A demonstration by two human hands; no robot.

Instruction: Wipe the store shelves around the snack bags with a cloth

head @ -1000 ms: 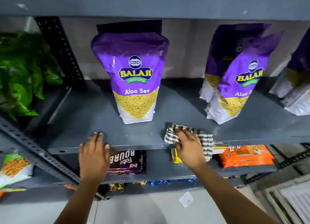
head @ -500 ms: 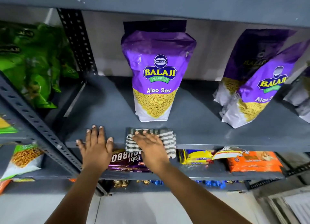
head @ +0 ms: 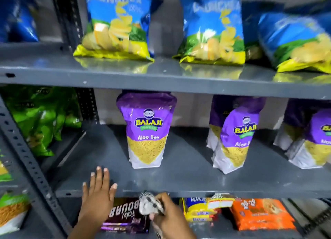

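Note:
My right hand (head: pixel 170 215) grips a bunched black-and-white striped cloth (head: pixel 149 204) just below the front edge of the grey middle shelf (head: pixel 188 176). My left hand (head: pixel 98 195) lies flat with fingers spread on that shelf's front edge, to the left of the cloth. A purple Balaji Aloo Sev bag (head: pixel 146 131) stands upright on the shelf behind my hands. Two more purple bags (head: pixel 234 136) stand to its right. Blue chip bags (head: pixel 116 25) sit on the upper shelf (head: pixel 161 77).
Green snack bags (head: pixel 41 120) fill the neighbouring bay at left, behind a perforated steel post (head: pixel 26 160). On the lower shelf lie a dark Bourbon biscuit pack (head: pixel 125 215), yellow packs (head: pixel 198 210) and an orange pack (head: pixel 259 215).
My right hand has pulled the cloth off the middle shelf and bunched it below the edge. The view has tilted up, bringing the upper shelf of blue chip bags into sight.

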